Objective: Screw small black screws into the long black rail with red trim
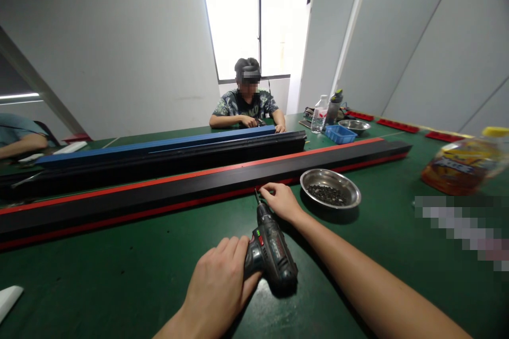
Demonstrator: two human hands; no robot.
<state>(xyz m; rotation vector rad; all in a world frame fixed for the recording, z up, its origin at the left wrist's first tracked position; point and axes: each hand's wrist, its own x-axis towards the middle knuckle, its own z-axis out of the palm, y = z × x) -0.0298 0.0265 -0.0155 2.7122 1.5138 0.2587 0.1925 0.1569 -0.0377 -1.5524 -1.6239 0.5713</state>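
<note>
My left hand (222, 275) is wrapped around the handle of a dark cordless drill (278, 251), whose bit points away from me. A long black bar with red edges (191, 183) lies across the table, and the bit's tip reaches its near red side. Beside that tip, my right hand (281, 200) has thumb and forefinger pinched together; whatever is between them is too small to make out. A round metal bowl (353, 202) of small dark screws (326, 195) stands just right of my right hand.
Behind the bar lie a long black piece (238, 149) and a blue bar (159, 144). A person (246, 100) works across the green table (131, 275). At right are a blue basket (340, 134), another metal bowl (355, 125) and a bottle of amber liquid (457, 169).
</note>
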